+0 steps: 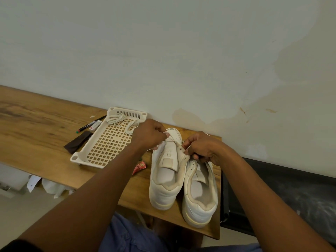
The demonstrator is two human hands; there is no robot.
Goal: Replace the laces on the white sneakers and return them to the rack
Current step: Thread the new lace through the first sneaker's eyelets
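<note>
Blue cloth over the person's lap (125,235) fills the bottom edge, cut off by the frame. Above it two bare forearms reach over the wooden table (36,124) to a pair of white sneakers (164,180) standing side by side near the table's right end, heels toward the person, toes toward the wall.

Over the left sneaker's toe end, the left hand (148,135) is curled, its fingertips pinching something pale; a thin lace (172,141) seems to run from there across the eyelets, but it is too fine to follow. At the meeting edges of both shoes sits the right hand (203,148), fingers bent and pinching, though its knuckles hide exactly what it holds, perhaps the lace end or the eyelet flap.

Left of the shoes lies a cream perforated tray (109,142) holding a loose white lace (118,119); the left wrist covers its near corner. Beside the tray are a marker (91,124), a dark brown strip (78,142) and a small whitish block, unreadable. Partly hidden under the left forearm is a red wrapper (139,167).
</note>
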